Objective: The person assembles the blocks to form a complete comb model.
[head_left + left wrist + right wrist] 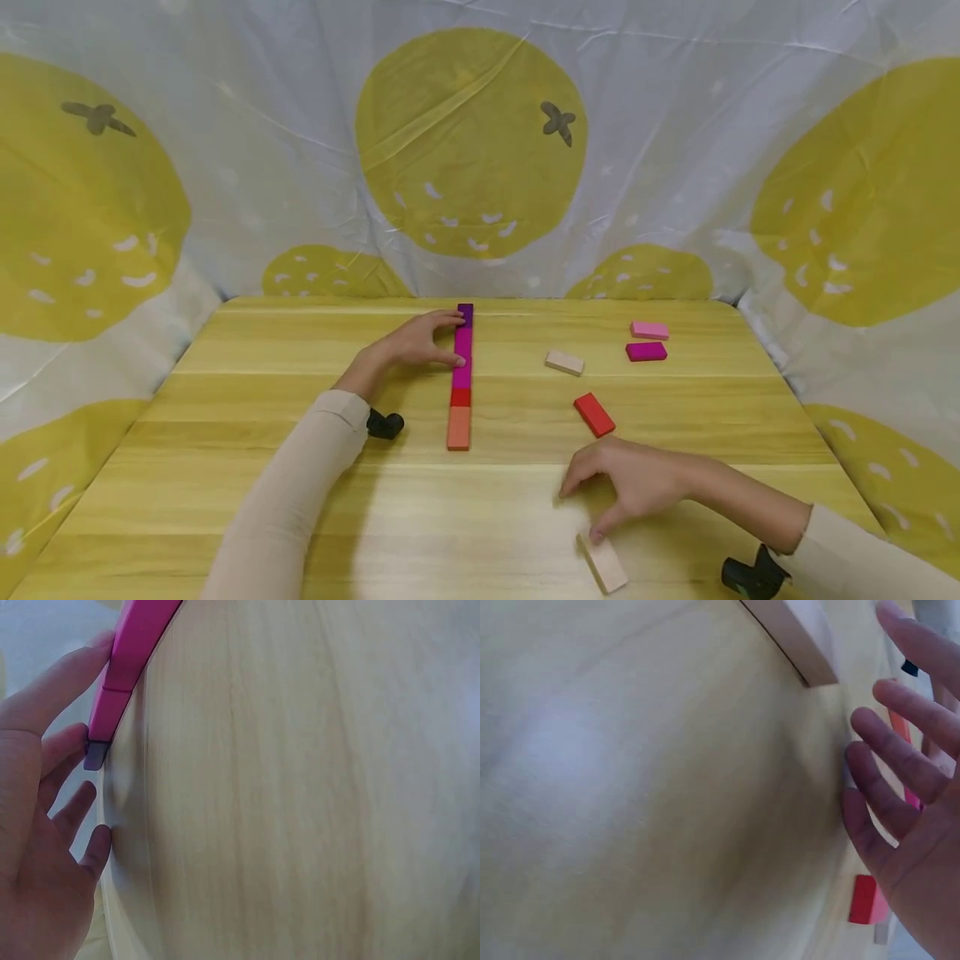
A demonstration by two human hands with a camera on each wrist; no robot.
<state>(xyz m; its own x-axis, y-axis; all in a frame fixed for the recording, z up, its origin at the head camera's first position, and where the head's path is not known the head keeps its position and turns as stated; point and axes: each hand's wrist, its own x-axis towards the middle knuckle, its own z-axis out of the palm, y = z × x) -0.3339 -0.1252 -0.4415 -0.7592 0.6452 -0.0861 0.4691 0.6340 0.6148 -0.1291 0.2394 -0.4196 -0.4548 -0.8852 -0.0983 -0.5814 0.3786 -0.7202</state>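
A straight row of coloured blocks runs away from me on the wooden table (480,533): a purple block (466,312) at the far end, magenta blocks (463,373), a red block (461,397), and an orange block (459,427) nearest. Beside its far part, my left hand (412,340) rests fingertips and thumb against the row's left side, fingers loosely extended. My right hand (637,475) hovers at the near right with fingers spread. Its thumb tip overlaps the top of a plain wooden block (609,568) in the head view; in the right wrist view, the other fingers are apart from that block (799,637).
Just beyond my right hand lies a loose red block (595,414). Another plain wooden block (564,362) sits right of the row. Farther right are a magenta block (647,352) and a pink block (649,330). A patterned cloth (300,150) hangs behind the table.
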